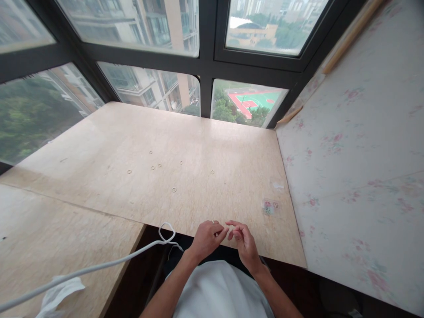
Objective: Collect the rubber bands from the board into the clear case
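At the desk's point(232, 194) front edge, it cannot be determined whether the left hand point(207, 238) or right hand point(244, 245) pinches anything. By the desk's right edge, the coloured contents point(268, 208) of a clear box point(278, 206) are too small to identify; a pale piece point(278, 185) beyond is blurred. Picture edges cut off the white cable point(99, 263) and crumpled tissue point(66, 290).

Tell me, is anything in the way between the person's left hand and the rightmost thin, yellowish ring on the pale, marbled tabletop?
Nothing visible: only pale, marbled tabletop lies between the left hand and that thin, yellowish ring. The white, looped cable lies off to the left.
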`<state>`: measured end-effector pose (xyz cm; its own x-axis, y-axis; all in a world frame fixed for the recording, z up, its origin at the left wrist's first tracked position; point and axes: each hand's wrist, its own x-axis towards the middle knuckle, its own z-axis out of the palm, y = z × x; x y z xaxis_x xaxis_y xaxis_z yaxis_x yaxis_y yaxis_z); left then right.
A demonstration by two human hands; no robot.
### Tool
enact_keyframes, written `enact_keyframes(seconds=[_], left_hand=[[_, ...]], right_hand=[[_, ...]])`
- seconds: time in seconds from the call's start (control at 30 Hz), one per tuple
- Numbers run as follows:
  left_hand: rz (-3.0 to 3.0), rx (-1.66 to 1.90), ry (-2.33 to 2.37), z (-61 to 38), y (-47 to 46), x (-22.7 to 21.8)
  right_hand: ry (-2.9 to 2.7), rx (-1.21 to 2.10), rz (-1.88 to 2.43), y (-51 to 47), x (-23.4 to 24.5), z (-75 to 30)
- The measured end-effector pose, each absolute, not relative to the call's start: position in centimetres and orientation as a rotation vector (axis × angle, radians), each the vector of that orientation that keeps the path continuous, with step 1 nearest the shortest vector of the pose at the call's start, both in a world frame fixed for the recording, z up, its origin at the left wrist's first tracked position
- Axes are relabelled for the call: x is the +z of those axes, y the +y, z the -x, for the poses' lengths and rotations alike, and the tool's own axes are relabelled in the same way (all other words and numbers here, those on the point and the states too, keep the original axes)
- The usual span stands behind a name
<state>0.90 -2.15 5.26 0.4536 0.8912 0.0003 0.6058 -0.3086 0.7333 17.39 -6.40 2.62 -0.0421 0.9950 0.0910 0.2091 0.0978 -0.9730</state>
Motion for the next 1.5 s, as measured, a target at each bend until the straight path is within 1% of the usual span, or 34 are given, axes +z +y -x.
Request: enact_keyframes(seconds=[0.17, 0.4, 0.6, 0.83, 1.17, 1.3, 1.5], left_hand=[[-2.108, 0.537, 1.237, -1.0, -1.9, 4.5], [-2.127, 0.572, 1.239, -1.1, -1.4, 4.0], [-2.097, 0.551, 1.301, -1.1, -0.9, 3.7], [-2.125, 0.561, 1.318, -1.3, -0.2, 3.0], [-2.156, 0.575, 1.331, -1.6, 0.8, 2.3], [-2.221, 0.631, 1.307, -1.8, 1.5, 2.2], [-2.375, 0.842, 1.229, -2.0, 2.5, 2.3]], right_hand=[[-1.293, 1.058, 1.377, -5.9, 3.0, -17.7], [-1.373, 1.043, 1.44, -5.3, 3.4, -18.0], [-1.355, 1.067, 1.36, -4.7, 2.7, -17.8], [-1.495, 1.065, 1.198, -3.7, 2.7, -17.6], [-1.401, 1.208, 1.22, -1.9, 1.4, -18.0], [-1.472, 1.205, 1.224, -1.1, 1.9, -18.3], [-1.568, 1.179, 1.243, -0.1, 1.9, -18.3]])
